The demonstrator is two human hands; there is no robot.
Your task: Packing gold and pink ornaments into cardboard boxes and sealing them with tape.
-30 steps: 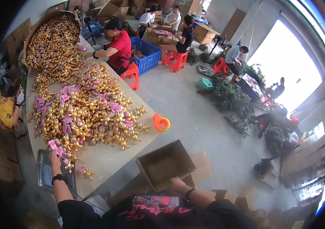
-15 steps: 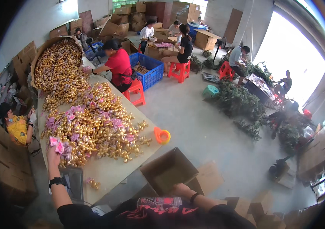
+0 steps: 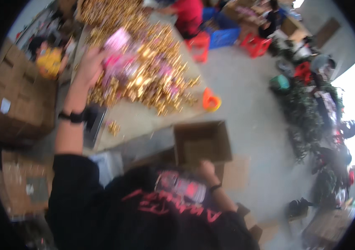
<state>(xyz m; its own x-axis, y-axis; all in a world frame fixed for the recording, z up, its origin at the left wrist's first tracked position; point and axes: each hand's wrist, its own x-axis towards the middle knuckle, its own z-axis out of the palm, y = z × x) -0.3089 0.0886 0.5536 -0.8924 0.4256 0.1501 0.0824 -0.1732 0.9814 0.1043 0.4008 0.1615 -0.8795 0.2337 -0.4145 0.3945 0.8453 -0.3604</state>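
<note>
My left hand [image 3: 90,68], smeared by motion, is closed on some pink packets [image 3: 117,39] in clear wrap. It is over the left side of a big heap of shiny gold trinkets [image 3: 152,62], with more pink packets strewn among them. The heap covers much of a pale table [image 3: 133,118]. Nearer me, a small gold cluster [image 3: 113,128] lies apart beside a dark flat device [image 3: 94,125]. An open cardboard box [image 3: 198,143] stands off the table's near end, its inside looking bare. My right hand [image 3: 206,171] is closed on its near rim.
An orange tape dispenser [image 3: 211,100] sits at the table's right edge. Large brown cartons [image 3: 21,93] stand on my left, near a person in yellow [image 3: 49,62]. Beyond the table are a person in red [image 3: 188,16], red stools [image 3: 198,45], a blue crate [image 3: 224,37] and dark green foliage [image 3: 304,116].
The view has swung down and to the left, and is blurred. My left hand still has pink packets and now shows higher over the heap. My right hand stays at the box's near rim.
</note>
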